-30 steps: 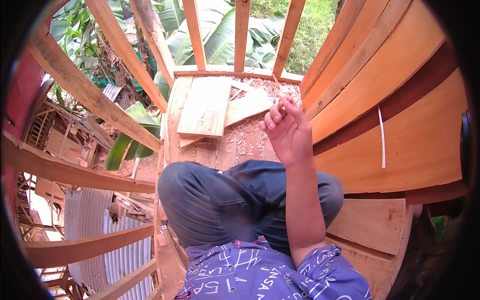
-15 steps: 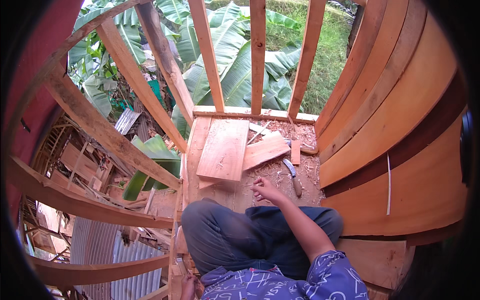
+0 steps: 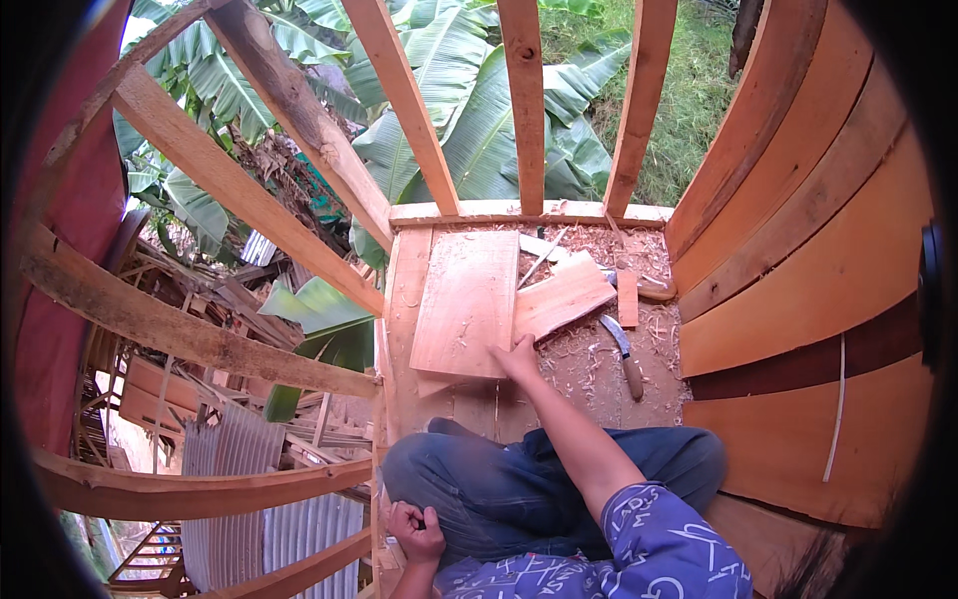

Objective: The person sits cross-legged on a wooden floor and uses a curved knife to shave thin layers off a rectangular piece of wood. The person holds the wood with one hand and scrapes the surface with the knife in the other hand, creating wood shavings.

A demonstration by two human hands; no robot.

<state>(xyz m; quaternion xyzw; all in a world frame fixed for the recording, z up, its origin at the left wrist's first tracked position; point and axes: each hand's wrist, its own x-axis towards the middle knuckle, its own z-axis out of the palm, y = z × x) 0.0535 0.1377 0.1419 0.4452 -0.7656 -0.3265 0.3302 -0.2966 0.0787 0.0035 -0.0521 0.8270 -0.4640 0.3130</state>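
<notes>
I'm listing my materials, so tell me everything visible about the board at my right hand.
The board is a flat rectangle of pale reddish-brown wood, by its look, with light specks toward its near end. It lies lengthwise away from you, overlapping another plank; your right hand touches its near right corner.

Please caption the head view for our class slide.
Right hand at the corner of a wooden board; left hand curled near the left knee; curved knife nearby.
</notes>
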